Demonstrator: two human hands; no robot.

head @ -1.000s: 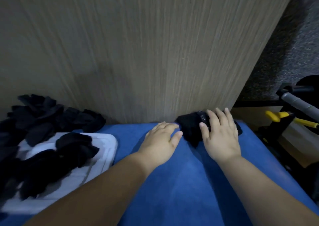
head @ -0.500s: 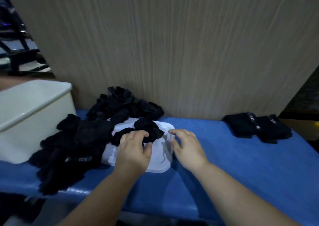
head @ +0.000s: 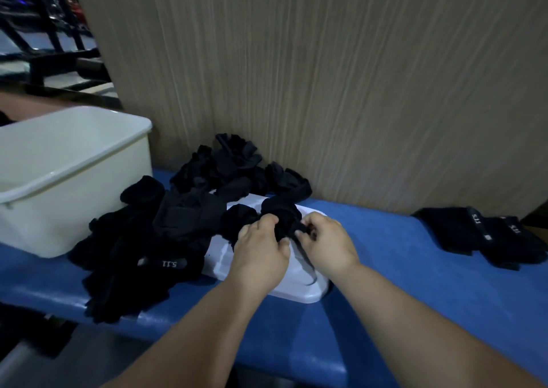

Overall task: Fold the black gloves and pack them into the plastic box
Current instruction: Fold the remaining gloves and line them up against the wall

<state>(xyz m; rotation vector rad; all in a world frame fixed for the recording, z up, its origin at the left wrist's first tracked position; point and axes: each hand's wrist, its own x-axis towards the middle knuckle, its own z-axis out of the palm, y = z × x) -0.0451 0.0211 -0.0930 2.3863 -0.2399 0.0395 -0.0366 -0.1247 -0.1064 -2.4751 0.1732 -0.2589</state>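
Here black gloves (head: 142, 239) litter a blue bench (head: 400, 284) beside wood-grain panelling (head: 326, 76).

Gone from the folded gloves (head: 474, 230) at the right end of the worktop (head: 400, 284), touched with both grips a second ago. Swung leftward to the white tray (head: 299, 288), bringing the plastic box (head: 74, 180) into sight. Half a second ago only resting on the crumpled black glove (head: 280, 211) with the left grip (head: 261, 251), open just beside it with the right grip (head: 326, 242). Now curled round that glove from both sides, bunching it over the tray, pinching a fold on the right.
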